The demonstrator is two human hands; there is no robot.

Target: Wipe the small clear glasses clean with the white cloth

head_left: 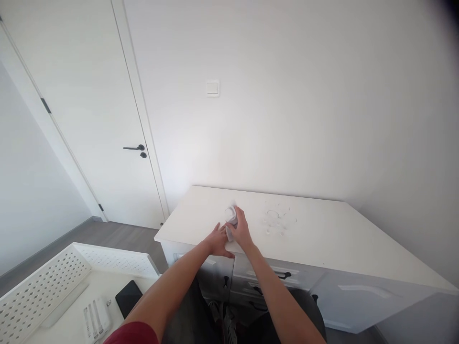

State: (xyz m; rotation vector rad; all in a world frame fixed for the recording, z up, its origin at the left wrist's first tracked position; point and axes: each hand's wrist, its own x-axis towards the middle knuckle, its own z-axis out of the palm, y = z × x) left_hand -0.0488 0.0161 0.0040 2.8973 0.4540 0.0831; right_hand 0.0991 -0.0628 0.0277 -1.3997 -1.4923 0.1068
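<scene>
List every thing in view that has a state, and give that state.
Right hand: gripping a white item
Left hand: fingers spread, beside the white item
Cabinet top: bears clear rings or droplets, cannot tell which
Drawers: shut
Door: shut
Black device: lying flat, dark
Light switch: on or off, cannot tell

Pale wall [304,100], light switch [213,88], white door [79,100] with black handle [133,148], grey floor [138,236], white cabinet [340,239]
</scene>
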